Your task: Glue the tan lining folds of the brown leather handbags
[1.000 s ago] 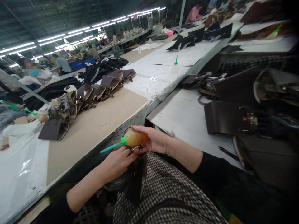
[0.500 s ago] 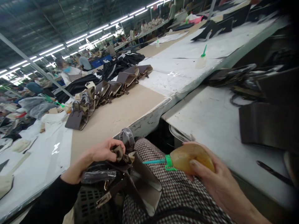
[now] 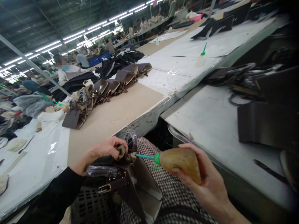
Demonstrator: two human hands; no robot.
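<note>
On my lap rests a dark brown handbag (image 3: 137, 183), tilted, with a buckled strap and handles wrapped in clear plastic. My left hand (image 3: 109, 149) pinches the bunched olive-brown lining (image 3: 125, 155) at the bag's mouth. In my right hand (image 3: 205, 174) lies a squeeze bottle (image 3: 178, 161) of amber liquid, held sideways with fingers wrapped round it. Its green collar carries a thin teal nozzle (image 3: 144, 156), whose tip reaches the bag's upper edge beside the lining. Whether the tip touches the bag, I cannot tell.
Several brown bags (image 3: 102, 88) stand in a row on the long table (image 3: 116, 109). A white bottle with a green nozzle (image 3: 201, 59) stands farther along. Dark panels (image 3: 263, 124) and a dark slim tool (image 3: 269, 171) lie on the right-hand table. A masked person (image 3: 67, 70) sits across.
My right hand has brought the bottle leftward, its nozzle tip now at the bag's edge by the lining. My left hand keeps hold of the lining and has shifted slightly right.
</note>
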